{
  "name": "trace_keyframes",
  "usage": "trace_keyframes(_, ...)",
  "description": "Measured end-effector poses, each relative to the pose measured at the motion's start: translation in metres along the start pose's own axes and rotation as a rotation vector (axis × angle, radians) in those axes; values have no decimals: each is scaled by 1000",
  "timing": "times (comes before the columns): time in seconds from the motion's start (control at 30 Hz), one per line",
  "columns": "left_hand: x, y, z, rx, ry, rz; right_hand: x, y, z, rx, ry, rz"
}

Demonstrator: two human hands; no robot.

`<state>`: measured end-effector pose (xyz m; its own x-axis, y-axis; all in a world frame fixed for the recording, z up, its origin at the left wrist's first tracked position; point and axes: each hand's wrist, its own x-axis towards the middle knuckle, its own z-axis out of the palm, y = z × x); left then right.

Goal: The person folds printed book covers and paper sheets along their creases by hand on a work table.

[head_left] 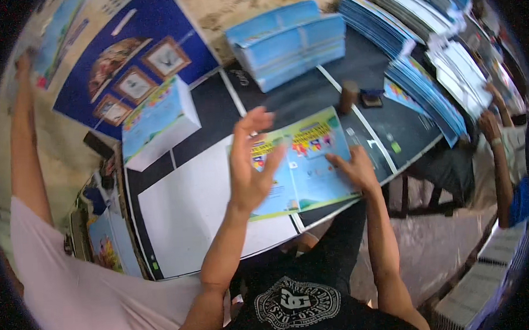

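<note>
A blue and green printed cover sheet (318, 180) with yellow lettering lies before me on the dark table, its left part over a white board (187, 218). My left hand (251, 162) hovers over the left half of the sheet, fingers apart and slightly blurred, with nothing seen in it. My right hand (358, 170) is at the sheet's right edge, thumb on the printed face and fingers bent at the margin. Part of the sheet is hidden behind my left hand.
A stack of printed covers (162, 119) stands at the left, bundled blue booklets (289, 46) at the back. More stacks (420, 87) line the right. A brown cylinder (348, 96) stands beside a small dark pad (372, 98). People work on both sides; a pink sleeve (75, 279) is close on my left.
</note>
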<state>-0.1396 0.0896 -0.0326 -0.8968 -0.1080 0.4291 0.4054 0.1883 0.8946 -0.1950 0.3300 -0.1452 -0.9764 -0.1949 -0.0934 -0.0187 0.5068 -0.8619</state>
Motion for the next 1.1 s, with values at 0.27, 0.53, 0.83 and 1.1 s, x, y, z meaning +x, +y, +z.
trace_keyframes(0.27, -63, -138, -65, 934, 316, -183, -8, 22, 4, -16, 15, 18)
trace_keyframes(0.53, -65, -128, -75, 136, 318, -586, -24, 30, 5, 249, 74, -203)
trace_keyframes(0.83, -66, -51, -67, -134, 326, -276, -41, -14, -16, 430, 267, -496)
trace_keyframes(1.1, -104, -98, -81, -125, 279, -195, -42, 16, -2, 563, 110, -433)
